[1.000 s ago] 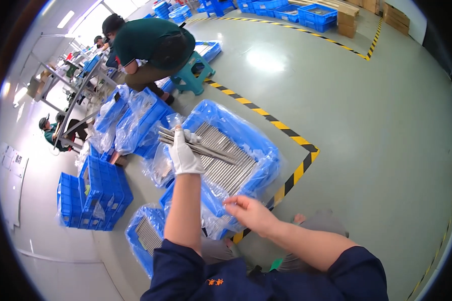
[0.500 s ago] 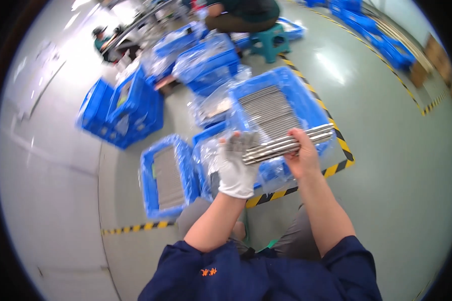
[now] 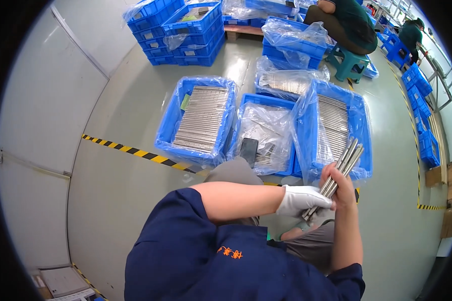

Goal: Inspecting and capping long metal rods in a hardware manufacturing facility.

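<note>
A bundle of several shiny metal rods [image 3: 350,156] slants up and to the right, close in front of my body. My right hand [image 3: 341,188], bare, is wrapped round the bundle near its middle. In its white glove, my left hand [image 3: 304,201] is closed about the lower end of the same rods; some of its fingers are hidden. Just beyond the rods' upper ends stands a blue crate [image 3: 362,116] lined with clear plastic. Rows of similar metal rods [image 3: 331,120] lie inside it.
To the left are a middle crate [image 3: 290,150] with plastic sheet and a dark phone-like object [image 3: 248,149], and a crate of rods [image 3: 161,131]. Stacked crates [image 3: 198,50] stand farther back. A person on a green stool [image 3: 347,63] sits far right. Striped tape [image 3: 135,152] marks the floor.
My view has swung left. The rods have gone from nearly level over the right crate to steeply slanted nearer my body. My left hand has moved onto their lower end and closed.
</note>
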Action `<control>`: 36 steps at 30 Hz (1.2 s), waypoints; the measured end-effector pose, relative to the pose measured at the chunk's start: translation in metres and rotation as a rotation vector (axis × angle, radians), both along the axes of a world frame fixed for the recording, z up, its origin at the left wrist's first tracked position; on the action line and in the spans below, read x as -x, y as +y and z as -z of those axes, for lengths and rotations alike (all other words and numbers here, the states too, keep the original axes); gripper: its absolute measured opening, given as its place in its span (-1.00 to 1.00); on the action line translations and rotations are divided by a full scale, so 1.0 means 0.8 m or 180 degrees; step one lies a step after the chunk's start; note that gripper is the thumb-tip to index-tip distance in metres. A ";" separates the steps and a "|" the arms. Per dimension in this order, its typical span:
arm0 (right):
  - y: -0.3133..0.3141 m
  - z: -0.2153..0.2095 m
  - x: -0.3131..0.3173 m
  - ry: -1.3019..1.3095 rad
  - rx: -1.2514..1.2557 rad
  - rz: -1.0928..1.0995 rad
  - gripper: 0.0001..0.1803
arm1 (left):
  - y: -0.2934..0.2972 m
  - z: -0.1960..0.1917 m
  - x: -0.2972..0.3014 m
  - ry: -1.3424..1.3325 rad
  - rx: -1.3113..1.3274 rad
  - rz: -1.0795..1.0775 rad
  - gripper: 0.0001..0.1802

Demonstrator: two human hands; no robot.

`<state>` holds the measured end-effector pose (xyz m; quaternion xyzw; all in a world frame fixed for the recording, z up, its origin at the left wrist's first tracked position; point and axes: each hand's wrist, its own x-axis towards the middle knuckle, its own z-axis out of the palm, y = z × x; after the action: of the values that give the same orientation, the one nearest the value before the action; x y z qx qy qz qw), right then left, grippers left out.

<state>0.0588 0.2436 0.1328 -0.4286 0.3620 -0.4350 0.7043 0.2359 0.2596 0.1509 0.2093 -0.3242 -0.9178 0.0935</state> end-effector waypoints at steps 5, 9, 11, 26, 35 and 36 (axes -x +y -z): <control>-0.026 -0.008 0.001 0.0024 -0.0482 0.0773 -0.72 | -0.045 0.007 -0.014 -0.1110 0.1772 -0.0632 -0.66; -0.042 0.009 0.018 -0.0630 -0.1419 0.1744 -0.66 | -0.057 0.026 -0.020 -0.1399 0.1284 -0.0912 -0.67; -0.050 0.017 0.030 -0.0871 -0.1233 0.1796 -0.75 | -0.068 0.031 -0.023 -0.1624 0.1015 -0.0809 -0.66; -0.047 0.015 0.053 -0.0398 -0.0809 0.1267 -0.75 | -0.085 0.044 0.001 -0.1494 0.1086 -0.0910 -0.72; -0.044 0.007 0.049 -0.0324 -0.0694 0.1254 -0.73 | -0.081 0.043 -0.001 -0.1524 0.1311 -0.0910 -0.69; -0.043 0.006 0.048 -0.0391 -0.0644 0.1236 -0.73 | -0.080 0.042 -0.003 -0.1567 0.1311 -0.0908 -0.69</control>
<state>0.0201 0.2088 0.1277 -0.2507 0.4360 -0.5491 0.6675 0.2379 0.1954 0.1170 0.4443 -0.4829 -0.7328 0.1801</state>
